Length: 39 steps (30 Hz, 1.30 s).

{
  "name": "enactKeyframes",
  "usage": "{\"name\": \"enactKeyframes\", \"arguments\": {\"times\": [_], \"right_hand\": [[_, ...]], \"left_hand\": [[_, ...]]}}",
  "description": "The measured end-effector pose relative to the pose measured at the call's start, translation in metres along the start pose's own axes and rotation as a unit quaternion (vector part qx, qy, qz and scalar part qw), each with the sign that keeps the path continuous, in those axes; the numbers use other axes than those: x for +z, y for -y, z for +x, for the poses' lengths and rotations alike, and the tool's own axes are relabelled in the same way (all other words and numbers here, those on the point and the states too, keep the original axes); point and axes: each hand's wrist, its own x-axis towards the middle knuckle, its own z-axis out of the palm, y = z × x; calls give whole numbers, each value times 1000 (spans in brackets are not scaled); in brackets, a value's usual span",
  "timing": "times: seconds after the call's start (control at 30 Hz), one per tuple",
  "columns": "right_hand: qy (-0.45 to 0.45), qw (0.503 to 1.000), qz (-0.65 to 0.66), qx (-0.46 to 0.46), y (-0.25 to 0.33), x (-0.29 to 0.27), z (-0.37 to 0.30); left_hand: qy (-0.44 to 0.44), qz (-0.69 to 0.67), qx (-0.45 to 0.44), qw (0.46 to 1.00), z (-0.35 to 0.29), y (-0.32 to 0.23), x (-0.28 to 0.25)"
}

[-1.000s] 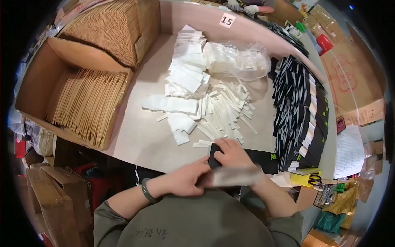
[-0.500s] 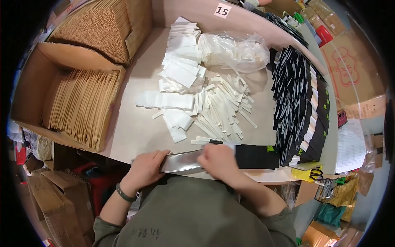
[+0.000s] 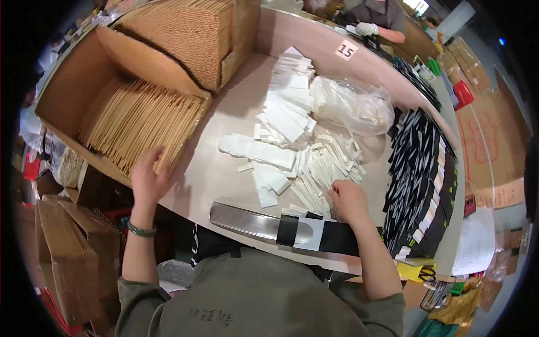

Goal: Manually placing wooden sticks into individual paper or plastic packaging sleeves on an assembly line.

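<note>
My left hand (image 3: pixel 149 178) is at the near edge of a cardboard box (image 3: pixel 59 115), its fingers apart beside the thin wooden sticks (image 3: pixel 140 121) lying in it. My right hand (image 3: pixel 350 203) has its fingers drawn together at the near edge of a pile of narrow white strips (image 3: pixel 331 160). Whatever its fingertips hold is too small to make out. Along the table's front edge lies a shiny metal trough (image 3: pixel 241 221). Its right end meets a black paper sleeve (image 3: pixel 339 238), with a white section (image 3: pixel 309 233) showing. My right forearm crosses over the sleeve.
A second carton (image 3: pixel 240 39) packed with sticks stands behind the first. White paper pieces (image 3: pixel 283 118) and a clear plastic bag (image 3: pixel 353 106) lie mid-table. Black sleeves (image 3: pixel 415 174) are stacked at the right, near scissors (image 3: pixel 428 273). Across the partition (image 3: pixel 303 31), another person's gloved hand (image 3: pixel 366 28) shows.
My left hand has left the metal trough and moved to the stick box. My right hand has gone from the trough to the white strips. The view has shifted.
</note>
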Motion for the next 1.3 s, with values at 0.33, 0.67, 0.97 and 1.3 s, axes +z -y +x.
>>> {"name": "enactKeyframes", "arguments": {"times": [0.33,0.67,0.97,1.3], "right_hand": [[-122,937,-60,-321,66,38,89],[-35,960,39,-275,115,-1,24],[24,937,137,-320,133,50,-47],[-145,938,154,-274,91,35,-81]], "left_hand": [[157,88,-79,980,3,56,4],[53,29,-146,987,-9,37,-20],[109,-427,-268,856,-114,-54,37],[367,-342,-174,847,-82,-5,-17]]}}
